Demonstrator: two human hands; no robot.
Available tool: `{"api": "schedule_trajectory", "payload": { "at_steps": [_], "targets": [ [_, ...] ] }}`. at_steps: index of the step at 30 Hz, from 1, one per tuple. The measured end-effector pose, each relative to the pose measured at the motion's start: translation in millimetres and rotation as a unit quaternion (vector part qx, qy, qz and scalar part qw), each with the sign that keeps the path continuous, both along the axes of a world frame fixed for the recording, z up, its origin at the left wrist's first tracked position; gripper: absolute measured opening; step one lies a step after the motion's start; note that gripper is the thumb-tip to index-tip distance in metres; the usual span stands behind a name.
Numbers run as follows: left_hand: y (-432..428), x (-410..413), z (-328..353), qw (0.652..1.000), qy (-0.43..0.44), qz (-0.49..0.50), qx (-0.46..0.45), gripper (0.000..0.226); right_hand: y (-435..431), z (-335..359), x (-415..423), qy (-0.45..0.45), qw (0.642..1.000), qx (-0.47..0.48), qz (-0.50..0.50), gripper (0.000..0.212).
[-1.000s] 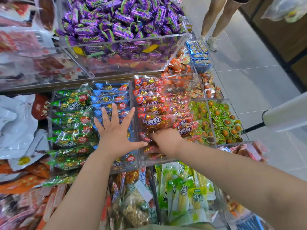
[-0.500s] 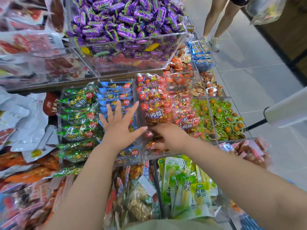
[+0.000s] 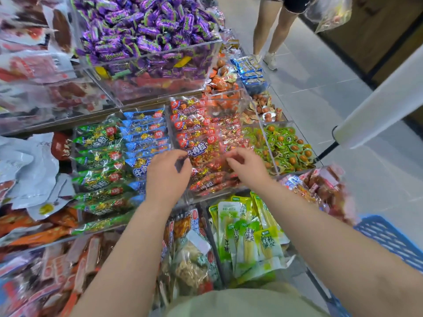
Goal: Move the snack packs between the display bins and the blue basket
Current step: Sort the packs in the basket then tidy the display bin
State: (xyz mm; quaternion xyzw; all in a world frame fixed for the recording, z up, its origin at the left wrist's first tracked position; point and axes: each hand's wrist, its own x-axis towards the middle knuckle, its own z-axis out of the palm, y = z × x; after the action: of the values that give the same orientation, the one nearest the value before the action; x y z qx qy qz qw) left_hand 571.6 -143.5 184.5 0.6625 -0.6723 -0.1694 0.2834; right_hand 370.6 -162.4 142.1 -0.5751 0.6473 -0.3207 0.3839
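Both hands are over the clear bin of red snack packs [image 3: 194, 115]. My left hand [image 3: 168, 177] has its fingers curled and pinches the left edge of a red snack pack [image 3: 199, 151] raised above the pile. My right hand [image 3: 248, 167] is curled at that pack's right end, where motion blur hides the exact grip. Left of this bin lie blue snack packs [image 3: 144, 131] and green snack packs [image 3: 98, 156] in their own bins. The blue basket [image 3: 389, 239] shows at the lower right, partly behind my right forearm.
A raised clear bin of purple candies [image 3: 146, 35] stands behind. Green-and-orange packs [image 3: 286, 147] fill the bin to the right, pale green pouches [image 3: 245, 234] the near bin. A person's legs [image 3: 274, 30] stand in the aisle. A white roll on a rod [image 3: 377, 106] juts in from the right.
My left hand, flat and spread on the blue packs before, has curled and shifted right to the red bin. My right hand has come up out of the red packs.
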Motion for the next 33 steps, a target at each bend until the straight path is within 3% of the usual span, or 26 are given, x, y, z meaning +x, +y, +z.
{"api": "schedule_trajectory", "payload": {
  "at_steps": [4,8,12,15,18,20,23,29,33],
  "targets": [
    [27,-40,-2,0.992,0.039,-0.117,0.038,0.013,64,-7,-36,-0.058,0.993,0.019,-0.1,0.016],
    [51,-99,-37,0.949,0.04,-0.225,0.216,0.011,141,-35,-83,-0.071,0.962,0.1,-0.243,0.012],
    [96,-146,-93,0.89,-0.031,-0.268,0.368,0.023,240,-83,-128,-0.071,0.903,0.258,-0.337,0.013],
    [138,-165,-126,0.838,-0.067,-0.278,0.464,0.033,324,-111,-152,-0.133,0.844,0.358,-0.376,0.024],
    [173,-178,-147,0.791,-0.086,-0.241,0.556,0.014,410,-128,-166,-0.183,0.756,0.445,-0.444,0.017],
    [192,-191,-151,0.767,-0.071,-0.184,0.61,0.013,459,-133,-176,-0.19,0.722,0.481,-0.459,0.021],
    [215,-223,-159,0.764,-0.08,-0.155,0.621,0.023,505,-131,-199,-0.192,0.689,0.501,-0.486,0.028],
    [244,-301,-166,0.764,-0.172,-0.274,0.559,0.024,530,-125,-264,-0.239,0.684,0.485,-0.49,0.02],
    [255,-343,-163,0.724,-0.225,-0.364,0.54,0.023,530,-116,-295,-0.282,0.681,0.478,-0.478,0.011]
  ]
}}
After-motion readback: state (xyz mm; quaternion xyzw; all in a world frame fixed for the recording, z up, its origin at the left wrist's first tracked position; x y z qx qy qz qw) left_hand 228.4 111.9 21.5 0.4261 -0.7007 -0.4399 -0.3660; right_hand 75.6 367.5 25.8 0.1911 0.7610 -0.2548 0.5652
